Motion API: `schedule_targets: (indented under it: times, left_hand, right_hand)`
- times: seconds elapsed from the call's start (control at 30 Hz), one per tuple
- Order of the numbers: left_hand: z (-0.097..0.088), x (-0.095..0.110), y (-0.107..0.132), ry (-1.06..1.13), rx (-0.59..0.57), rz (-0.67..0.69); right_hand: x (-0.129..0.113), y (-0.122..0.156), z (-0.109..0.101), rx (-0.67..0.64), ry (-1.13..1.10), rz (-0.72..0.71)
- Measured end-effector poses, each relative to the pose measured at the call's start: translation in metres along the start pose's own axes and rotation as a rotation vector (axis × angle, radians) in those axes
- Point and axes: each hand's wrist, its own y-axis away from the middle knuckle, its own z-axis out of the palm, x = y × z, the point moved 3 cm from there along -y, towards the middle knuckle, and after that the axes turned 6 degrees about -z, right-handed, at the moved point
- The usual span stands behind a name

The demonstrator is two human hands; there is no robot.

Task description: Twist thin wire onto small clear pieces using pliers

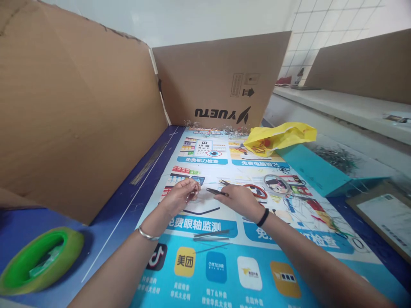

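Tape (72, 252) sits at the left edge, and cardboard (90, 115) blocks the view behind it, wires (149, 164) lying near its foot. The left hand (180, 197) pinches a small piece (194, 195), too blurred to identify, near pliers (217, 192) that the right hand (244, 202) grips and partly hides, over the poster (240, 247); farther right, a yellow bag (289, 132) stands beside the blue box (317, 171), and a board (359, 203) is cut off.

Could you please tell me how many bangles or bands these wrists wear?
2: a silver bangle on the left wrist and a black band on the right wrist; none seems hidden.
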Motion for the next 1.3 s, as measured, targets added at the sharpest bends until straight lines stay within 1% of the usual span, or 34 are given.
schedule_targets:
  times: [0.1,0.2,0.27,0.37,0.5,0.57,0.6,0.67,0.73,0.8,0.87,0.97,1.07,1.17,1.3]
  left_hand:
    - [0.003,0.003,0.003,-0.003,-0.066,-0.023]
    - [0.007,0.002,0.005,-0.074,-0.130,-0.060]
    - [0.008,0.000,0.005,-0.109,-0.153,-0.068]
    - [0.007,-0.003,0.004,-0.109,-0.156,-0.067]
    - [0.006,-0.004,0.003,-0.093,-0.137,-0.068]
    - [0.005,-0.003,0.003,-0.120,-0.098,-0.057]
    - [0.005,-0.003,0.002,-0.142,-0.061,-0.047]
    - [0.003,-0.002,0.000,-0.204,0.060,-0.022]
    - [-0.001,-0.002,-0.002,-0.283,0.219,-0.009]
    - [-0.004,-0.004,-0.005,-0.374,0.357,-0.011]
    - [-0.006,-0.006,-0.006,-0.463,0.435,-0.011]
    - [-0.005,-0.008,-0.007,-0.567,0.452,0.018]
    - [-0.003,-0.008,-0.005,-0.616,0.407,0.046]
    - [0.000,-0.008,-0.003,-0.609,0.357,0.044]
    - [0.002,-0.008,-0.003,-0.546,0.326,0.009]
  right_hand:
    - [0.006,-0.002,0.000,-0.004,-0.266,-0.049]
    - [0.007,-0.003,0.002,-0.021,-0.483,-0.102]
    - [0.006,-0.003,0.006,-0.043,-0.562,-0.126]
    - [0.005,-0.003,0.010,-0.039,-0.586,-0.154]
    - [0.006,-0.004,0.015,-0.004,-0.517,-0.140]
    - [0.007,-0.004,0.015,0.042,-0.476,-0.092]
    - [0.009,-0.005,0.015,0.076,-0.456,-0.052]
    - [0.012,-0.005,0.012,0.152,-0.412,0.033]
    - [0.014,-0.004,0.008,0.231,-0.350,0.094]
    - [0.014,-0.002,0.005,0.314,-0.281,0.097]
    - [0.011,0.000,0.004,0.385,-0.221,0.045]
    - [0.006,0.002,0.006,0.456,-0.120,-0.053]
    - [0.004,0.003,0.008,0.509,0.000,-0.087]
    - [0.004,0.003,0.008,0.557,0.090,-0.121]
    - [0.005,0.003,0.007,0.576,0.171,-0.163]
